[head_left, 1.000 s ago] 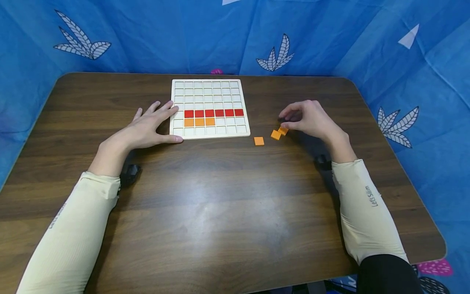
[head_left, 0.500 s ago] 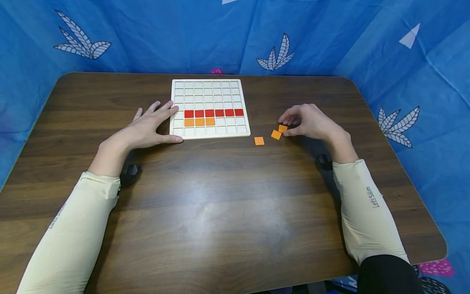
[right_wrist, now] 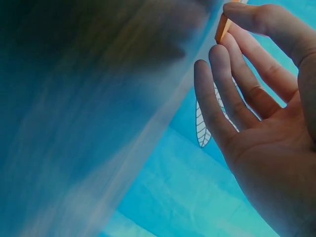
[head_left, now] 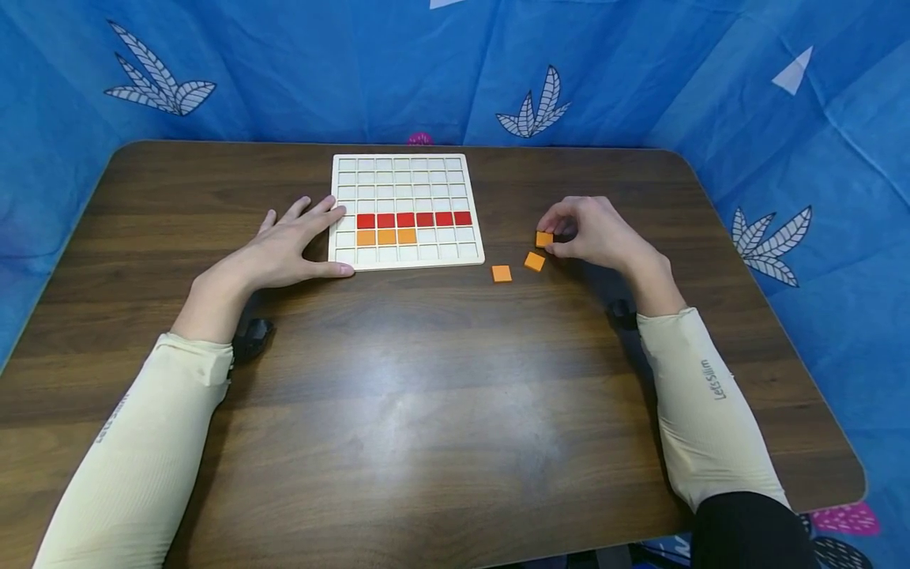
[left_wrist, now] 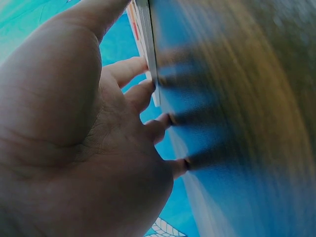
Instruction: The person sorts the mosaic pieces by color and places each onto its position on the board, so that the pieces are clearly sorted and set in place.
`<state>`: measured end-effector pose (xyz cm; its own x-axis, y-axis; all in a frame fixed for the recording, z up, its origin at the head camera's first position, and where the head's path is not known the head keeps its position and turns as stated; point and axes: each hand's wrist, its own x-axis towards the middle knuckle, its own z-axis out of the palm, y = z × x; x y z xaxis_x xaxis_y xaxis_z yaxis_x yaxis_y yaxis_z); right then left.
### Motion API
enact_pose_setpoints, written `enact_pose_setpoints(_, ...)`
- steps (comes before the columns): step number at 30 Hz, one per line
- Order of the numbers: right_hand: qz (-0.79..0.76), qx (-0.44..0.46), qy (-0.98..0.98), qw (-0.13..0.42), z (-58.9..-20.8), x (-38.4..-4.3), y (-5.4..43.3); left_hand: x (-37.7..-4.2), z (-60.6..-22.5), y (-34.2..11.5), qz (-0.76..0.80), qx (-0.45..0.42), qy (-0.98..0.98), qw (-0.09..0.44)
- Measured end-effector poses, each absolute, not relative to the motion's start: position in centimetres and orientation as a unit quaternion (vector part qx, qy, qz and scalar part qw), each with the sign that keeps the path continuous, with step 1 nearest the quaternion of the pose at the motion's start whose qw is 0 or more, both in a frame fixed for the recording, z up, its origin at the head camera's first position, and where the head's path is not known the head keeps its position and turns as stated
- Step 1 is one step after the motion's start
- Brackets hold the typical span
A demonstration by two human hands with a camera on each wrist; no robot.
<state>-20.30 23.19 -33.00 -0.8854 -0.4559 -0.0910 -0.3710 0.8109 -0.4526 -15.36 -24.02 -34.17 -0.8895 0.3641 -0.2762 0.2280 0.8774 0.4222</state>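
A white grid board [head_left: 421, 254] lies on the table; one of its rows bears several red tiles [head_left: 405, 220], and the row below bears three orange tiles [head_left: 386, 237]. My left hand [head_left: 273, 251] is spread at the board's left edge, thumb by the near corner and index fingertip on the frame. To the right of the board, my right hand [head_left: 600, 233] pinches a small square orange tile [head_left: 544, 239] between thumb and fingers. In the right wrist view that tile [right_wrist: 222, 28] shows edge-on at the fingertips, clear of the tabletop.
Two loose orange tiles, a nearer one [head_left: 501, 273] and one close to my right hand [head_left: 535, 261], lie on the brown wooden table [head_left: 455, 379]. A blue patterned cloth [head_left: 398, 71] hangs behind the table and along its sides.
The right hand has picked up the orange tile that lay against another one, shifting it slightly up and left in the head view. My left hand and the board stay put.
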Motion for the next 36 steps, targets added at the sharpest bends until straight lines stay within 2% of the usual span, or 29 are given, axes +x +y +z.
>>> enact_pose_setpoints(12, -0.228, -0.241, 0.941, 0.063, -33.0, -21.0, 20.0, -15.4, -34.5, -24.2, 0.195, 0.152, 0.953, 0.176)
enact_pose_setpoints(36, -0.221, -0.296, 0.926, 0.075, -32.2, -21.8, 10.1, -15.3, -34.2, -24.1, 0.198, 0.158, 0.952, 0.173)
